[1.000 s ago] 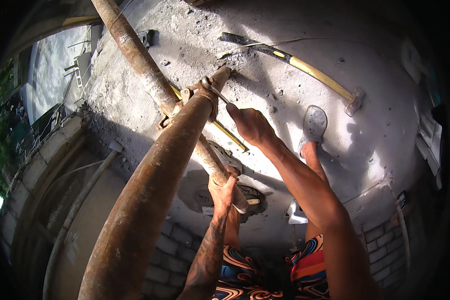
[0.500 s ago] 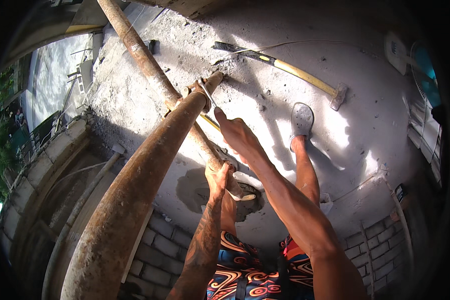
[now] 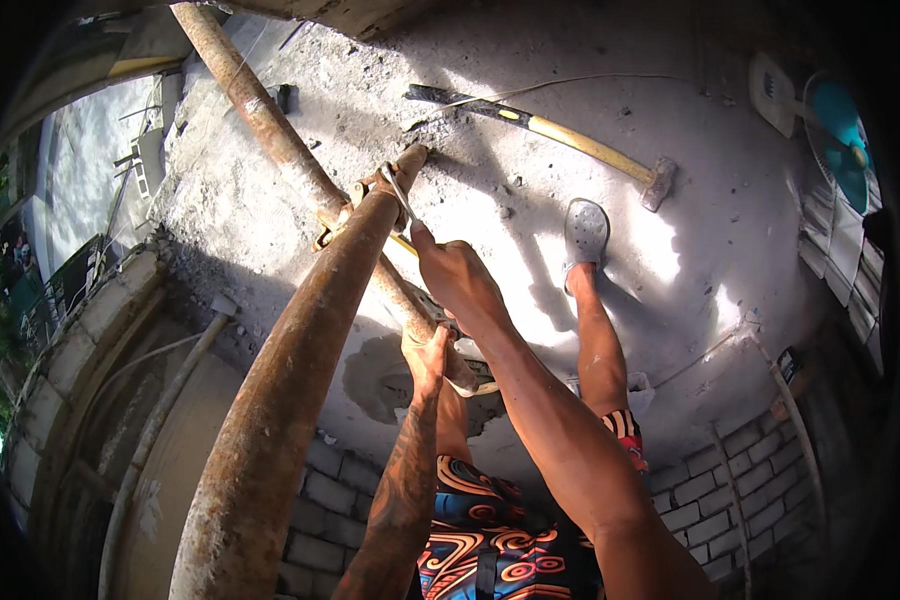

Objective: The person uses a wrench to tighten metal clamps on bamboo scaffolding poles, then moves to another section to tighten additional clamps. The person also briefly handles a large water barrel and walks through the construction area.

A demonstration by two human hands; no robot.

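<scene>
A thick rusty pipe [image 3: 282, 385] runs from close below me to the ground. A thinner rusty pipe [image 3: 260, 112] crosses it, joined by a metal scaffold clamp [image 3: 363, 192]. My right hand [image 3: 460, 285] is closed around the handle of a wrench [image 3: 401, 196], whose head meets the clamp. Lower down, my left hand [image 3: 427, 355] grips the thinner pipe near its end. That end lies over a dark wet patch [image 3: 370, 378] on the ground, by my legs.
A sledgehammer [image 3: 590, 147] with a yellow and black handle lies ahead on the dusty ground. A turquoise fan [image 3: 838, 130] stands at far right. Another long-handled tool [image 3: 175, 390] leans at left by a block wall [image 3: 60, 370]. Grey blocks [image 3: 715, 485] line the near right.
The view has shifted slightly, so the ground and the sledgehammer sit further left. Both hands keep their holds, and the wrench is still at the clamp.
</scene>
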